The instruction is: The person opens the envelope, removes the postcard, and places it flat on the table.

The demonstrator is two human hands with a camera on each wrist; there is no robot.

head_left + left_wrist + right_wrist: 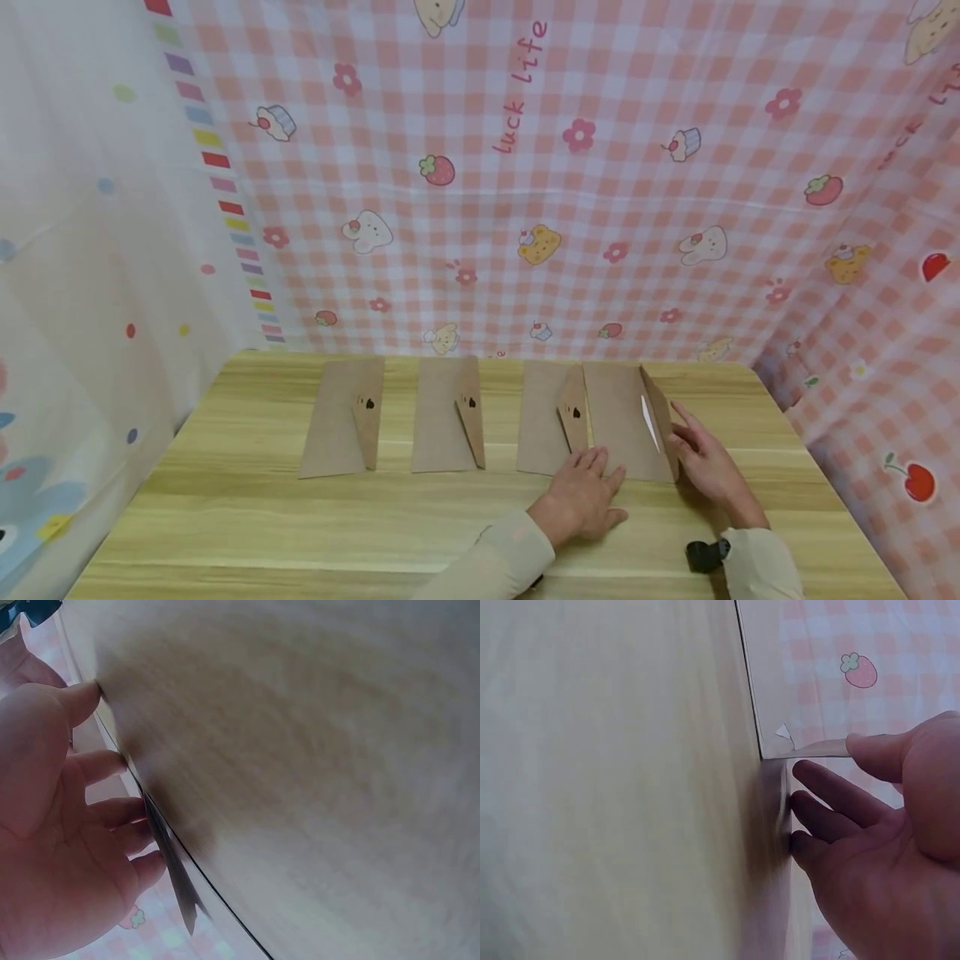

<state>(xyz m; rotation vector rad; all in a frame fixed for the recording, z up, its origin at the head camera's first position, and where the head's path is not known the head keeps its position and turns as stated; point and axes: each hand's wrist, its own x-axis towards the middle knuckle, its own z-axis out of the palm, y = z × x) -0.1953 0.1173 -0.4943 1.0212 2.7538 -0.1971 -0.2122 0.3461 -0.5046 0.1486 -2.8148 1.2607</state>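
In the head view, a row of brown paper envelopes lies on the table, each with its pointed flap on its right side. My left hand (581,497) rests palm down with fingers spread, fingertips at the lower edges of the third envelope (542,417) and the rightmost envelope (618,417). The rightmost flap (662,425) stands raised, baring a white strip inside. My right hand (708,467) is beside that flap; in the right wrist view the thumb (877,754) touches its outer edge, while the other fingers (829,817) reach down at the tabletop below it.
Two more envelopes lie to the left, the leftmost (333,417) and the second (441,417), both with a dark heart mark on the flap. A black wrist camera (705,556) sits by the right sleeve. A pink checked cloth (495,208) hangs behind the wooden table (300,533).
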